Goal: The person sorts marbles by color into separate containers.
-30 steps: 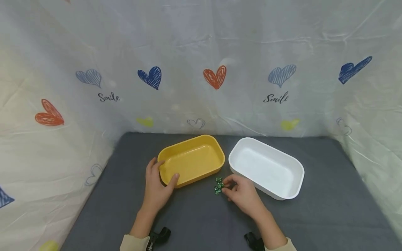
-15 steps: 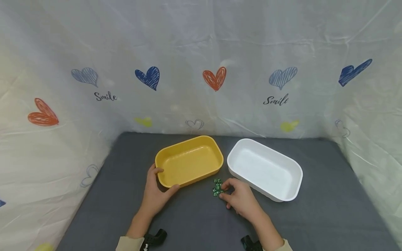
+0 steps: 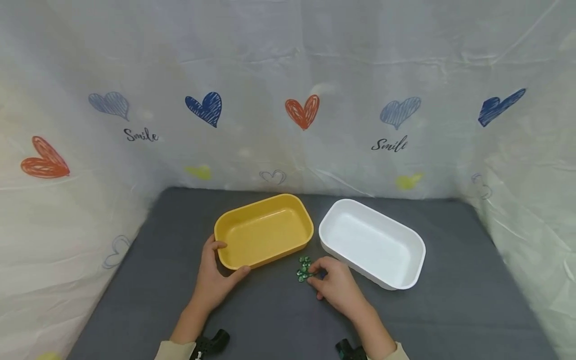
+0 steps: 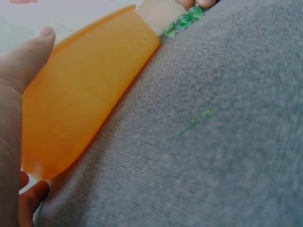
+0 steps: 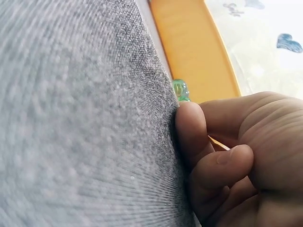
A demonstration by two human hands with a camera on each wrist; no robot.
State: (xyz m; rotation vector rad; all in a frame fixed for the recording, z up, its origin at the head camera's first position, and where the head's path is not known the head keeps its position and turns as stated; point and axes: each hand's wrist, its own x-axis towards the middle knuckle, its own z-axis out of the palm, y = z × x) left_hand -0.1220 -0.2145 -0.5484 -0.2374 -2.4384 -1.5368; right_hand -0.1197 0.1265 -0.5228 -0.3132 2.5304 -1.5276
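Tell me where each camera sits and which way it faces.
Head: worn on the head, looking forward and down at the yellow tray, white tray and green pieces; left hand, right hand and forearms show.
Left wrist: on that wrist, looking along the yellow tray's side; part of the left hand shows, plus right-hand fingertips.
Right wrist: on that wrist, looking across the grey cloth; the right hand's fingers show.
Both wrist views share the yellow tray and green pieces.

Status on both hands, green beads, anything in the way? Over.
Left hand holding yellow tray at left end. Right hand at green beads, pinch unclear. Beads clustered on grey cloth. White tray just beyond right hand; no obstruction seen.
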